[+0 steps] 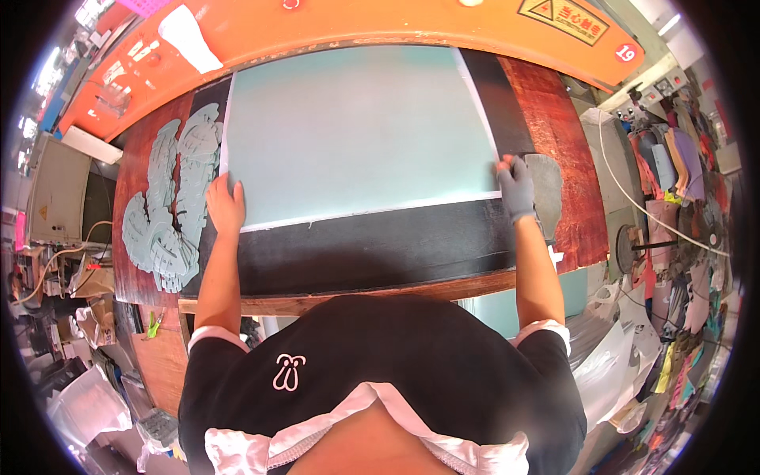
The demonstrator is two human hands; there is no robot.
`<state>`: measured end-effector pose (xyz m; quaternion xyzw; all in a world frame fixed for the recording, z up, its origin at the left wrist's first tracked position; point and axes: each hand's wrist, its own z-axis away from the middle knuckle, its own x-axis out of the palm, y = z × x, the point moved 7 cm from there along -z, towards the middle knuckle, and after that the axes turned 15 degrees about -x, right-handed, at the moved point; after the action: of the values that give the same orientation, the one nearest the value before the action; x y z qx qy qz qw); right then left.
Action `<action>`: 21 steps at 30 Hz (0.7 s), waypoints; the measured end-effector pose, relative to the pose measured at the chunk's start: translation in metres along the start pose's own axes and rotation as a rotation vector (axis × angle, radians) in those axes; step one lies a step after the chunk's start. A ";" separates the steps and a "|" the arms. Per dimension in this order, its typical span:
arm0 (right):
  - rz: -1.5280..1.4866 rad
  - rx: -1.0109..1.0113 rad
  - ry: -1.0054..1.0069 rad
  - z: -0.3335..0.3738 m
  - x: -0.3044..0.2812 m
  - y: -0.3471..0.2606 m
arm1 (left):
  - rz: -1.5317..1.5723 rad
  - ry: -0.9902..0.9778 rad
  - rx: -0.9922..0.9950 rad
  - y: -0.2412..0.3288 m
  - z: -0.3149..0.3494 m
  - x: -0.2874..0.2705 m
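A large pale blue-green sheet [360, 131] with white edges lies flat over a black board [380, 249]. My bare left hand [227, 206] is at its near left edge, thumb on the sheet side and fingers along the border. At the near right edge my right hand [517, 188], in a grey glove with bare fingertips, curls its fingers on the border. Both hands seem to grip the sheet, though their undersides are hidden. Just right of the glove lies a rounded grey flat piece [546, 186].
Stacks of pale green cut pieces [178, 202] lie left of the sheet on the reddish-brown board [582, 170]. An orange machine beam [356, 20] spans the far side. Coloured material scraps [673, 158] hang at right, near a white cable [633, 194].
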<state>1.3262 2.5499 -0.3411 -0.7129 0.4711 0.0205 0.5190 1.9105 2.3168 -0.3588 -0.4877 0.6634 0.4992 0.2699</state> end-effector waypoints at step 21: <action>0.459 0.420 -0.219 0.030 -0.091 0.030 | 0.147 0.061 0.007 -0.022 0.021 -0.007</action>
<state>1.2688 2.6315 -0.3298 -0.4588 0.5550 0.1159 0.6842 1.9305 2.3385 -0.3688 -0.4517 0.7071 0.5003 0.2137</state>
